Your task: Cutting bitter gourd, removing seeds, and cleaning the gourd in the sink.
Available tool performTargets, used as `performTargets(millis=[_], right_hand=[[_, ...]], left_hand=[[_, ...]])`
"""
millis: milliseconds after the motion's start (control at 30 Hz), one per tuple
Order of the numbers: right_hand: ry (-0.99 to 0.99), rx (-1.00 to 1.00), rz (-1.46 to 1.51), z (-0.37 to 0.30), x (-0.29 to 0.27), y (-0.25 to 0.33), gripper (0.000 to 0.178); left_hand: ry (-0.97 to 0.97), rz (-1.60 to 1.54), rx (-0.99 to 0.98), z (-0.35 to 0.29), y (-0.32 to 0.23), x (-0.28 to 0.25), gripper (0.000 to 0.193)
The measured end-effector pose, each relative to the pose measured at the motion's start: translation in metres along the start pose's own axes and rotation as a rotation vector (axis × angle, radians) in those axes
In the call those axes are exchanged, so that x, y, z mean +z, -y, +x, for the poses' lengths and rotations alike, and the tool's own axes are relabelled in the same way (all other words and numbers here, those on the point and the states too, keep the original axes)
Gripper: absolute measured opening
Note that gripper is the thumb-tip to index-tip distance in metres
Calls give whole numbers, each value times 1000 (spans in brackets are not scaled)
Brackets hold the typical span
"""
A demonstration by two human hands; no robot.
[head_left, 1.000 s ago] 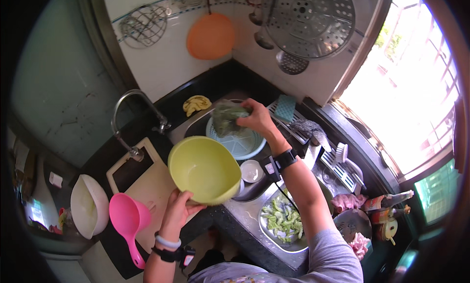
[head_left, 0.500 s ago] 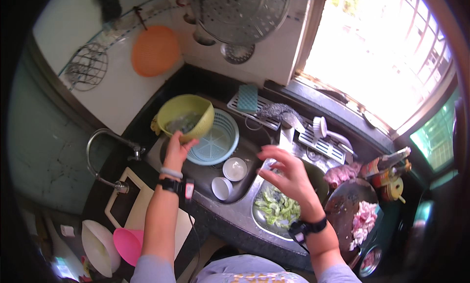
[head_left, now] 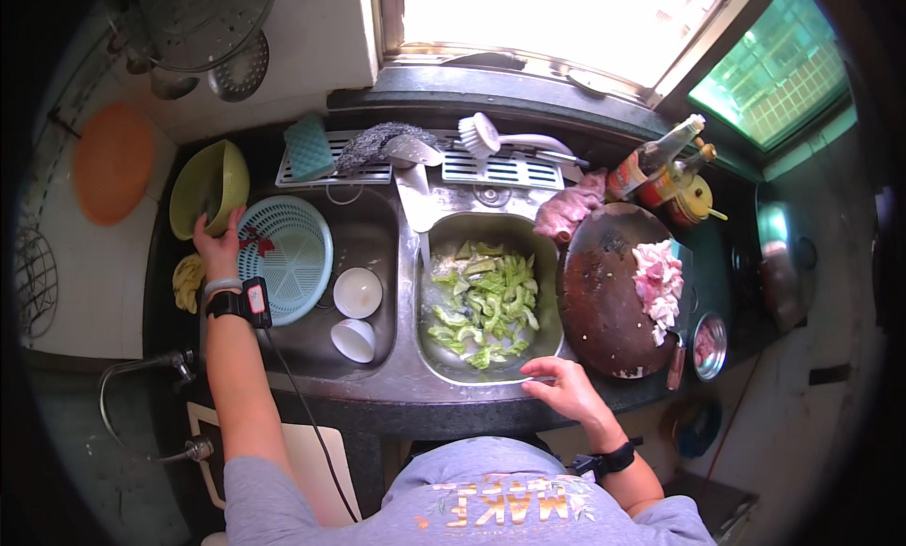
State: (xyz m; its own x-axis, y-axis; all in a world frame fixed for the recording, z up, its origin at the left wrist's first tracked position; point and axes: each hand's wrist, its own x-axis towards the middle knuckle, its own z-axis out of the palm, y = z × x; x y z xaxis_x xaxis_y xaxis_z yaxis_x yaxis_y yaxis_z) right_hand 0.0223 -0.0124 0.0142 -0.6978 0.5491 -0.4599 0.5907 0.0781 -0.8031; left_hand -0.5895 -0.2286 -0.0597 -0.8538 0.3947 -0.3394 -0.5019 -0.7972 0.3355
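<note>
My left hand (head_left: 219,252) is at the near rim of a yellow-green bowl (head_left: 209,189), with fingers and thumb around its edge. The bowl stands tilted in the far left corner beside a light blue colander (head_left: 300,263). Something small and dark red (head_left: 257,242) lies at the colander's left edge, next to my wrist. My right hand (head_left: 568,391) holds nothing; its fingers are loosely bent and apart from the thumb, over the near right rim of the right basin (head_left: 547,301). Cut green vegetable pieces (head_left: 491,305) lie in water in that basin.
Two white bowls (head_left: 358,293) sit in the left basin. Right of the sink, a round chopping board (head_left: 604,291) carries cut meat (head_left: 658,286) and a knife (head_left: 677,362). Bottles (head_left: 651,159), a brush (head_left: 481,135) and a sponge (head_left: 309,148) stand or lie behind. A faucet (head_left: 415,192) is between the basins.
The yellow-green bowl has moved left, from over the blue colander to the corner, with my left hand. My right hand has dropped toward the near rim. The view has turned right.
</note>
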Motion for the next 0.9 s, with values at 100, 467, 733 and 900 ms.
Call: performTargets(millis=[100,467,733,900], right_hand=[[28,0,-31,7,8,12,28],[-323,580,218,217,67,-60,105],[-137,-200,-435,241,112,-29,16],[-82,-371,93,236,108,40,37]], left_hand=[[23,-79,-27,9,2,-10,64],[-74,101,59,-36,1,-18,41],[-392,314,-89,-59,36,-35,36],[132,778,-450,-135,192,0,29]])
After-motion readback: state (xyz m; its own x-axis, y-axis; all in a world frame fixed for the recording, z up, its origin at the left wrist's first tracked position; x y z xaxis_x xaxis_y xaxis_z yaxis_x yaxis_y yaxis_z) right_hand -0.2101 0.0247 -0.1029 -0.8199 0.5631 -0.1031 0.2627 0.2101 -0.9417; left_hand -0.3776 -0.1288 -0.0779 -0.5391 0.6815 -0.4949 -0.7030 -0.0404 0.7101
